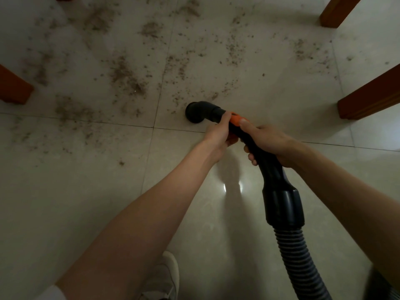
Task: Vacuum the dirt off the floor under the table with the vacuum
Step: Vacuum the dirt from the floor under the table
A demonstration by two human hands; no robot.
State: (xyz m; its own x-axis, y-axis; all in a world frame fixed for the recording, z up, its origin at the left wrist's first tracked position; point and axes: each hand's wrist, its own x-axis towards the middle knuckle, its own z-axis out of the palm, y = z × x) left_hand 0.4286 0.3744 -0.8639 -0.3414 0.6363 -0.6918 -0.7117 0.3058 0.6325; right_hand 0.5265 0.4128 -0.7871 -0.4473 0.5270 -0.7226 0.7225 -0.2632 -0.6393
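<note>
Brown dirt [127,76] lies scattered in patches over the pale floor tiles [75,191], mostly in the upper half of the view. A black vacuum wand with an orange band ends in a round black nozzle [195,112] that rests on the floor at the near edge of the dirt. My left hand [217,135] grips the wand just behind the nozzle. My right hand [267,144] grips the wand handle farther back, thumb lying along the orange band. A ribbed black hose [300,265] runs from the handle to the bottom right.
Reddish-brown wooden table legs stand around the dirty area: one at the left [14,87], one at the top right [337,11], one at the right [370,94]. A white shoe [162,278] shows at the bottom centre.
</note>
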